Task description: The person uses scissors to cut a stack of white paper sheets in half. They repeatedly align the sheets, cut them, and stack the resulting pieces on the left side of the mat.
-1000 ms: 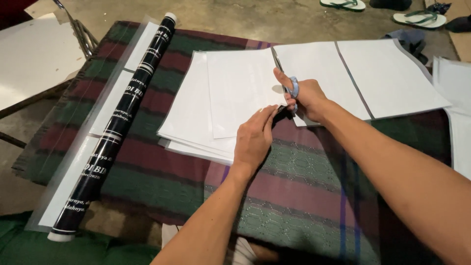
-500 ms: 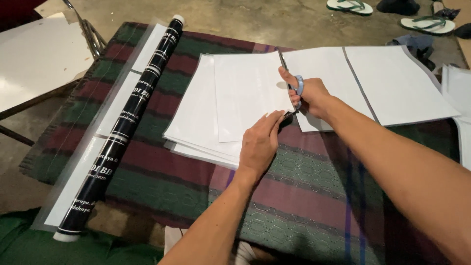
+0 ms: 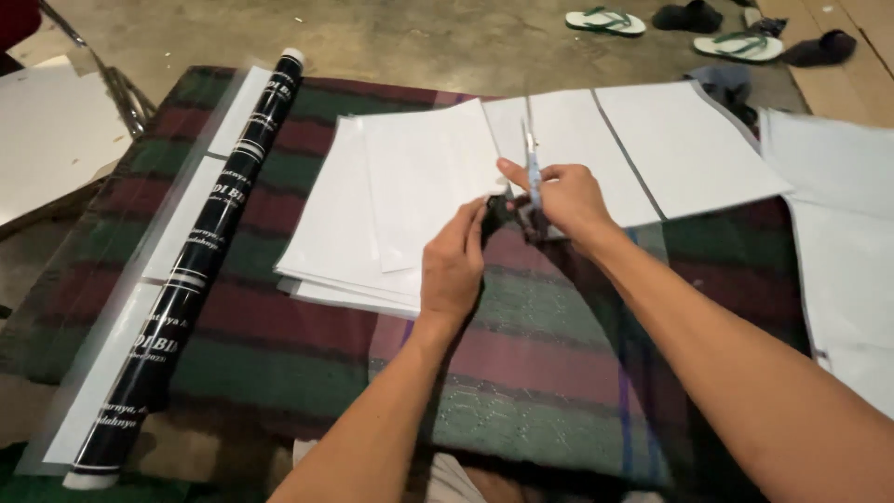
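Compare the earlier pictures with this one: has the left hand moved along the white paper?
Cannot tell. The left hand rests at the near edge of the white paper, beside the scissors, as before; only the camera view shifts.

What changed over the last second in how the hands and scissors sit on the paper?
The right hand keeps its grip on the scissors, blades pointing away along the white sheets. The left hand has lifted its fingertips off the sheet edge and now reaches toward the scissor handles. Nothing was let go. The black roll and striped blanket lie unchanged.
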